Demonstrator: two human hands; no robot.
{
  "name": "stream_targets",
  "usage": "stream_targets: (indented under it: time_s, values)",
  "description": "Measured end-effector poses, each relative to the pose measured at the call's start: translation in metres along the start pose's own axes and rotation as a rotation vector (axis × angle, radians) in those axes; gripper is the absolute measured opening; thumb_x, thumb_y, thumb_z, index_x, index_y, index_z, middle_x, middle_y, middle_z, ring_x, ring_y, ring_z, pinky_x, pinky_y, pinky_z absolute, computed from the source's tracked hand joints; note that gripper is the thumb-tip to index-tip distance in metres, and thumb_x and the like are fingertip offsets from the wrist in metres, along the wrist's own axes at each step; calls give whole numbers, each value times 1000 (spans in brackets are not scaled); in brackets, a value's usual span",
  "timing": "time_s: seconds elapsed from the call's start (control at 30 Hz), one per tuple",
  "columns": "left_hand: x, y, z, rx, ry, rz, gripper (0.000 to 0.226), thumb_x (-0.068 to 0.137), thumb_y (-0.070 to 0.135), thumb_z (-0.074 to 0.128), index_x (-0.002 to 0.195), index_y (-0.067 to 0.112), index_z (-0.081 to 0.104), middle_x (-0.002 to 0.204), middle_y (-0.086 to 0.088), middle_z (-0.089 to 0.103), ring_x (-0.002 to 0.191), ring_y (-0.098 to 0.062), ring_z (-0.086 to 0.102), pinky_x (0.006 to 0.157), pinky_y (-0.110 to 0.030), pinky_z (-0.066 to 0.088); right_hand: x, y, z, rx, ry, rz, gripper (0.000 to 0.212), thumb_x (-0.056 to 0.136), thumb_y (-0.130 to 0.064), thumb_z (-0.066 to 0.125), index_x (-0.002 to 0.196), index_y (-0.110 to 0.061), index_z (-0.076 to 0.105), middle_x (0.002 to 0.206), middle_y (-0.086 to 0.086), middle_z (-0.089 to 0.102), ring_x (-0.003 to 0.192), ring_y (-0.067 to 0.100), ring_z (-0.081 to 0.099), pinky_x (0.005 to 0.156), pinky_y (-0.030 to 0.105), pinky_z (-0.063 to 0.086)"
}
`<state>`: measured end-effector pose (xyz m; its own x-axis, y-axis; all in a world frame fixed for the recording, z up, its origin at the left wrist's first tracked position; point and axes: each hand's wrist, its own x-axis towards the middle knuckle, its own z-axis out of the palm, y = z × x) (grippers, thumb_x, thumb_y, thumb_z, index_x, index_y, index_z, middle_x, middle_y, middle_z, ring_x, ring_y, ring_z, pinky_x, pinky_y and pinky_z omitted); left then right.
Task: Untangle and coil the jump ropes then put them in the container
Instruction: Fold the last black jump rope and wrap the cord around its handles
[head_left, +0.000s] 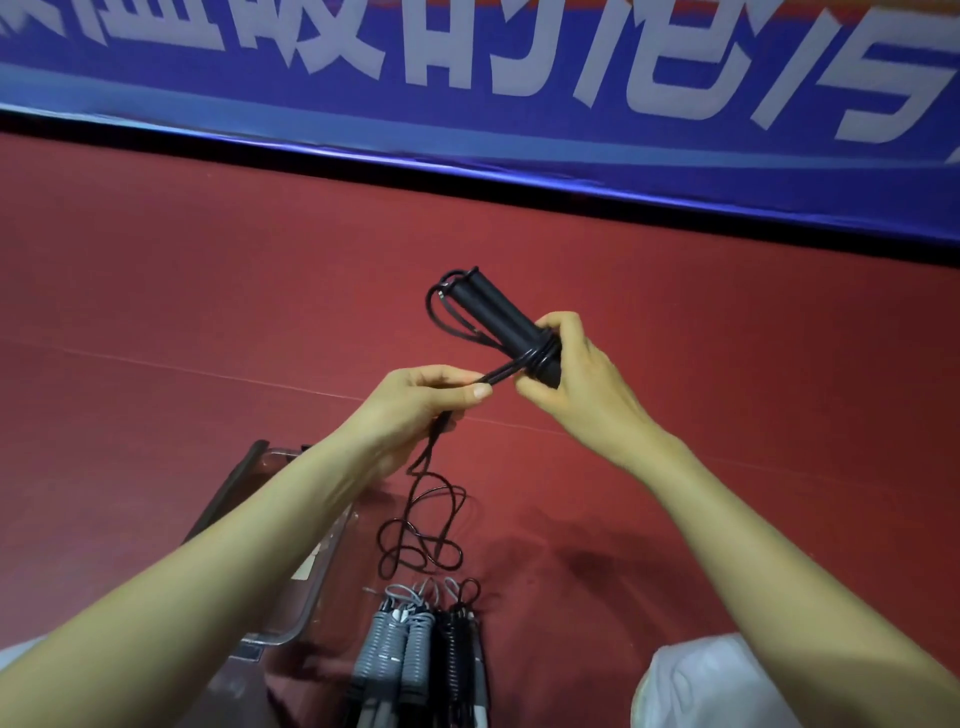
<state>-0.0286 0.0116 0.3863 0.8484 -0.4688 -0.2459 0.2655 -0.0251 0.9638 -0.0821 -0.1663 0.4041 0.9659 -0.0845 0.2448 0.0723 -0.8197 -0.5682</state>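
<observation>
At the bottom edge, white cloth (727, 686) is cut off by the frame, and what it belongs to cannot be told. Beside it lie grey rope bundles (400, 644) and a black rope bundle (457, 654), each wound in tight ribbed turns, side by side on the floor, their lower ends out of view. To their left stands a clear plastic container (332, 545) with rounded corners; the left forearm hides much of it, and its contents are hard to make out.

Just beyond the bundles, a loose black rope (421, 530), thin and glossy, falls in slack loops on the floor and rises to the left hand (421, 400), which pinches it between thumb and curled fingers. From there it runs taut to the right hand (582, 384), whose fingers wrap round two matt black cylindrical handles (493, 317) held together, with several turns of rope wound about their lower end. A small loop sticks out at their far tip.

The red floor (208, 291) stretches back to a blue banner (467, 104) with large white characters, cropped at the top.
</observation>
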Motion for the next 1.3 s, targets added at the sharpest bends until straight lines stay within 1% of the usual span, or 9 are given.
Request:
stream_targets:
  time_s: [0.17,0.27,0.47,0.67,0.77,0.9,1.03,1.23,1.3]
  values:
    - [3,-3,-4,5,-38,74,33,70,6,75,102,3,67,68,4,65,60,-6,53,62,-18,42,-3,-3,0,327,-292,53,40,84,-40,69,112,-22,46,91,-11,57,77,5,52,71,25,42]
    - [4,-1,-3,2,-53,142,28,62,11,76,89,9,69,67,2,64,61,-6,53,62,-16,45,-4,-5,3,599,-309,112,29,87,-31,67,105,-18,48,77,-2,52,62,12,44,54,23,35]
    - [2,-1,-1,7,-140,101,20,65,14,75,82,10,65,68,-4,57,56,-9,47,57,-17,42,-6,-11,11,795,-278,138,23,87,-38,59,92,-19,47,74,4,54,50,10,38,46,19,30]
    - [-1,3,-5,142,-178,130,17,77,17,73,93,14,71,68,5,53,57,-4,41,58,-17,34,-3,-4,9,373,-21,132,30,86,-51,62,102,-28,53,76,-12,56,67,7,51,63,24,39]
    - [-4,8,-7,214,-99,194,10,86,9,66,91,14,73,61,16,57,53,3,42,57,-12,34,-3,-1,1,206,-64,66,39,86,-51,61,112,-28,45,92,-15,55,81,-1,51,66,11,38]
    - [-11,9,0,180,-12,270,31,80,32,69,84,1,69,58,13,49,51,1,39,58,-12,33,-2,0,0,98,-54,5,42,86,-55,58,113,-31,37,100,-11,50,85,4,49,73,25,38]
    - [-11,7,1,220,75,281,29,89,29,64,88,0,70,45,21,48,50,8,47,71,-16,35,-1,2,-6,-15,-86,-1,49,87,-53,60,121,-27,36,113,-6,48,89,13,51,77,29,40]
    - [-9,-6,-2,231,-77,258,25,79,44,63,84,24,77,63,10,44,61,-5,34,62,-20,29,-4,-4,-6,197,-171,68,48,83,-45,70,117,-27,42,107,-11,55,93,7,54,73,19,40]
    - [-8,-9,1,279,-85,288,21,80,43,60,82,27,73,60,16,47,62,-4,36,63,-18,31,-4,-6,-9,310,-243,101,49,78,-46,73,114,-29,46,95,-17,56,81,-4,55,69,19,38]
